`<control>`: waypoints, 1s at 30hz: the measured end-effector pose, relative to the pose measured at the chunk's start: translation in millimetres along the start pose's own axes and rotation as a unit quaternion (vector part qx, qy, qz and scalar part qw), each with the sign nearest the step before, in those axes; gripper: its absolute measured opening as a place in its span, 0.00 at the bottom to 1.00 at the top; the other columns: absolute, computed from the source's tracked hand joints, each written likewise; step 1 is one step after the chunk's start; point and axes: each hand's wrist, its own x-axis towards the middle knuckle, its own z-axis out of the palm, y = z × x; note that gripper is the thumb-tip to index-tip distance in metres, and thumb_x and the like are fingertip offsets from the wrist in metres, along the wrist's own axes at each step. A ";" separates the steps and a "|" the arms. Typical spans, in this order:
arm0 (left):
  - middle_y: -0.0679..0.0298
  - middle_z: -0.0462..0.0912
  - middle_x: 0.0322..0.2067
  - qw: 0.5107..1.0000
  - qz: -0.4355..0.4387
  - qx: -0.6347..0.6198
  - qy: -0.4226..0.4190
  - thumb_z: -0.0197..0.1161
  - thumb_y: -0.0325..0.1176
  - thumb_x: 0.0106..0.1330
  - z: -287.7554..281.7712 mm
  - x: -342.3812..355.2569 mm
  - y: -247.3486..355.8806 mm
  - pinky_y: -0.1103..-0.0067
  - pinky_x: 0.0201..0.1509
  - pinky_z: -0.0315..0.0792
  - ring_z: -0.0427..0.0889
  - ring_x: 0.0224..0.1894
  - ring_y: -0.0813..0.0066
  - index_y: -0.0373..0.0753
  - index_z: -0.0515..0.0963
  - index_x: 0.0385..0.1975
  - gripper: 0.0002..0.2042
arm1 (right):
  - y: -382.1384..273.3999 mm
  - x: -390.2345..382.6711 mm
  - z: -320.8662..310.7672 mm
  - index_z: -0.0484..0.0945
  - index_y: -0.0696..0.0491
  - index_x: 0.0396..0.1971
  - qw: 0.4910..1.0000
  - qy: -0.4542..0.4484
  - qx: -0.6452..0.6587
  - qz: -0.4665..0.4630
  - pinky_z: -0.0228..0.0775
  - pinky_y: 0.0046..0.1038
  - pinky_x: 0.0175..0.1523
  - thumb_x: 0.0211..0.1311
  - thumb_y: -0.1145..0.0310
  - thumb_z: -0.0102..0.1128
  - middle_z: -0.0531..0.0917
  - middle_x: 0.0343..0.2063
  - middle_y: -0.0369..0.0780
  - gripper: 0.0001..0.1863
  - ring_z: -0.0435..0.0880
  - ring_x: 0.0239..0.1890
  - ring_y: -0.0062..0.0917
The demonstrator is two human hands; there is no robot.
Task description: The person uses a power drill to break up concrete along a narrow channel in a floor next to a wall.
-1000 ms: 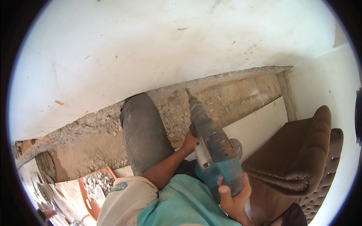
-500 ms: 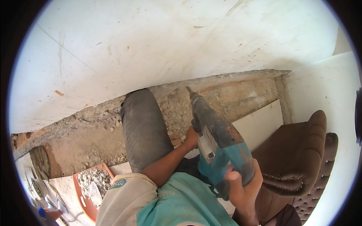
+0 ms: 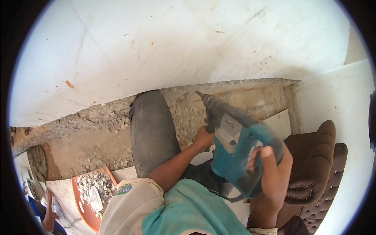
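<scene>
A teal and black rotary hammer (image 3: pixel 229 135) is between my two hands, its chisel bit (image 3: pixel 200 94) pointing up and left toward the broken strip at the wall's foot. Whether the tip touches the rubble I cannot tell. My left hand (image 3: pixel 204 139) is closed round the side handle near the front of the tool. My right hand (image 3: pixel 274 170) grips the rear handle, thumb over the top; its trigger finger is partly hidden. Beside my bent left knee (image 3: pixel 150 125) lies a dug-out bed (image 3: pixel 102 137) of bare earth and stone chips.
An orange tray (image 3: pixel 78 197) holding rubble and a pale scoop-like piece (image 3: pixel 95 199) stands at the lower left. Another person's arm (image 3: pixel 49 213) shows beyond it. A brown tufted sofa (image 3: pixel 309 168) is close on my right. The white wall (image 3: pixel 176 43) rises ahead.
The rotary hammer's rear has swung right and its side has turned more toward view. My right hand moved right and up with it. The other person at lower left has shifted.
</scene>
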 end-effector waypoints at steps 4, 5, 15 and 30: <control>0.60 0.77 0.20 1.000 -0.003 0.005 -0.011 0.61 0.34 0.64 -2.0 1.4 -0.7 0.76 0.21 0.66 0.74 0.18 0.76 0.28 0.76 0.32 0.12 | -16.3 7.8 3.5 0.76 0.62 0.37 1.000 0.010 -0.005 0.015 0.69 0.20 0.28 0.64 0.57 0.63 0.79 0.24 0.36 0.20 0.77 0.24 0.18; 0.61 0.77 0.20 1.000 -0.003 0.002 -0.020 0.62 0.35 0.63 -1.5 1.4 3.2 0.76 0.21 0.67 0.74 0.18 0.76 0.29 0.76 0.32 0.12 | -16.1 8.8 0.6 0.76 0.62 0.37 1.000 0.005 0.000 0.012 0.69 0.21 0.29 0.64 0.57 0.63 0.79 0.24 0.36 0.20 0.77 0.24 0.18; 0.65 0.76 0.19 1.000 0.020 0.006 -0.004 0.70 0.45 0.58 2.2 -4.2 12.6 0.79 0.20 0.66 0.73 0.17 0.80 0.32 0.78 0.29 0.19 | -11.1 9.4 1.5 0.77 0.61 0.37 1.000 -0.009 -0.001 0.002 0.69 0.21 0.29 0.64 0.56 0.63 0.78 0.24 0.36 0.20 0.77 0.24 0.18; 0.67 0.73 0.17 0.998 0.027 -0.049 -0.029 0.65 0.33 0.62 -1.5 -0.1 22.8 0.80 0.17 0.60 0.69 0.15 0.82 0.33 0.74 0.33 0.10 | -23.8 33.8 2.8 0.76 0.59 0.36 0.998 0.009 -0.041 0.038 0.69 0.21 0.26 0.64 0.50 0.62 0.78 0.23 0.36 0.23 0.77 0.22 0.18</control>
